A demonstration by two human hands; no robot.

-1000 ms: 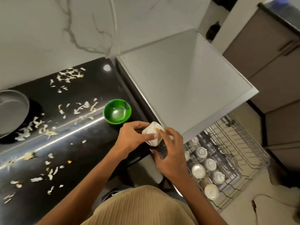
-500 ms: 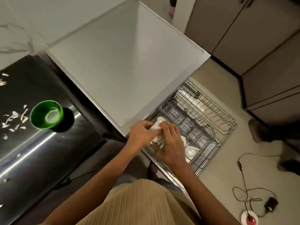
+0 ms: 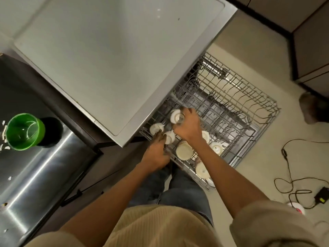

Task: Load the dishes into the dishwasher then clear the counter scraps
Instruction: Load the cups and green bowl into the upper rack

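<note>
Two hands over the rack: right hand gripping a white cup, left hand fingertips on another.

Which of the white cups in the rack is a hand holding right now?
The farthest cup, gripped by the right hand; the others sit free.

7 white cups, 1 green bowl, 1 rack.

Dim, warm indoor light. Bright streak glare on steel counter at 8 o'clock. Green bowl throws hard shadow toward 3 o'clock. Motion blur softens hands, rack; wide-angle bending at edges.
</note>
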